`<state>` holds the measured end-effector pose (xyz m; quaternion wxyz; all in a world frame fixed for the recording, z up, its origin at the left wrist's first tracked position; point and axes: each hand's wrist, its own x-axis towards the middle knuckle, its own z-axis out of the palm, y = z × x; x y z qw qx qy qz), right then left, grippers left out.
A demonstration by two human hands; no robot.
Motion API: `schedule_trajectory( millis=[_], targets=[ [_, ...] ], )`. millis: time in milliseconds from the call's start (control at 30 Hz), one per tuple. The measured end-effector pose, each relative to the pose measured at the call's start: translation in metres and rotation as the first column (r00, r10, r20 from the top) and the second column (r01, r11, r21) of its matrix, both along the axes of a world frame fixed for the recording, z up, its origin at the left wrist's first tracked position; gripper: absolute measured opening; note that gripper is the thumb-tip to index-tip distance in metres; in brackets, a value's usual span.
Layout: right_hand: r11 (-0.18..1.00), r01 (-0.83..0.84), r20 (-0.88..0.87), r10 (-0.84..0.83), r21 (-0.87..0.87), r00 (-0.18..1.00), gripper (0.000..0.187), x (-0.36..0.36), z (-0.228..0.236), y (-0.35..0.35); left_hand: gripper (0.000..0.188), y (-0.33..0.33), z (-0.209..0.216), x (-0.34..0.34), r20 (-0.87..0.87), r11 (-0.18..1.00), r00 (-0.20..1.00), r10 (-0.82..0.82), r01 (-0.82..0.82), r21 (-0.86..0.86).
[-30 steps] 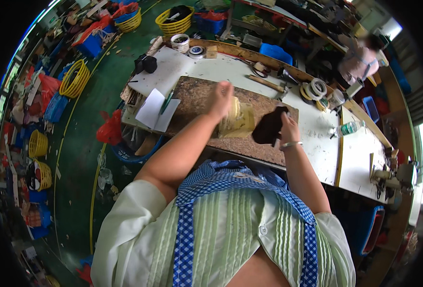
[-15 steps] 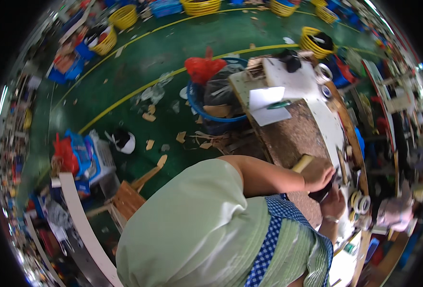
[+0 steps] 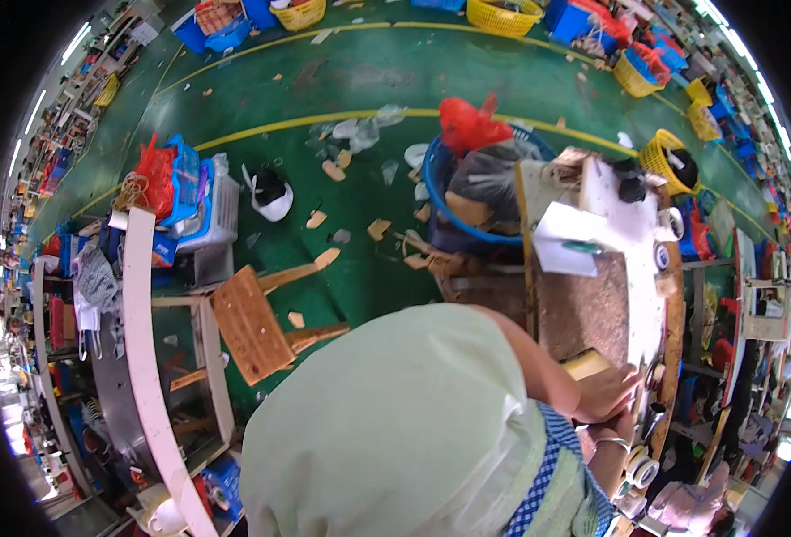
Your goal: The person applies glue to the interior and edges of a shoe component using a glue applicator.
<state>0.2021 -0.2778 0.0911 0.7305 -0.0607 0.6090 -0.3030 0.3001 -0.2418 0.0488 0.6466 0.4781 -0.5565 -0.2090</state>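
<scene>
My left hand (image 3: 608,392) reaches over the work table, its fingers bent together at the table's right side. What they pinch, if anything, cannot be made out. Right beside that hand lies a yellowish block (image 3: 586,362), partly covered by it, on a brown speckled board (image 3: 583,304). Just below, close against the left hand, is my right hand (image 3: 612,434), with a bracelet at the wrist. Its fingers are mostly hidden behind the left hand.
White sheets (image 3: 565,242) with a green tool on them lie farther up the table. Tape rolls (image 3: 641,470) stand along its right edge. A blue basket (image 3: 431,183) with bags stands left of the table. A wooden stool (image 3: 252,327) and scraps are on the green floor.
My view has swung, so the table and both hands appear farther right and lower. The dark piece seen between the hands before is now hidden. The hands stay close together.
</scene>
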Motion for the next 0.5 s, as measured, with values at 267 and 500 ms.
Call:
schedule_trajectory(
  millis=[267, 500],
  targets=[
    [0.998, 0.031, 0.047, -0.028, -0.058, 0.999, 0.033, 0.005, -0.04, 0.023, 0.042, 0.012, -0.034, 0.006, 0.282, 0.995, 0.956, -0.084, 0.095, -0.026],
    [0.978, 0.12, 0.072, -0.109, -0.171, 0.991, 0.03, -0.001, -0.056, 0.021, 0.041, 0.008, -0.017, 0.018, 0.424, 0.994, 0.901, -0.092, 0.105, -0.007]
  ],
)
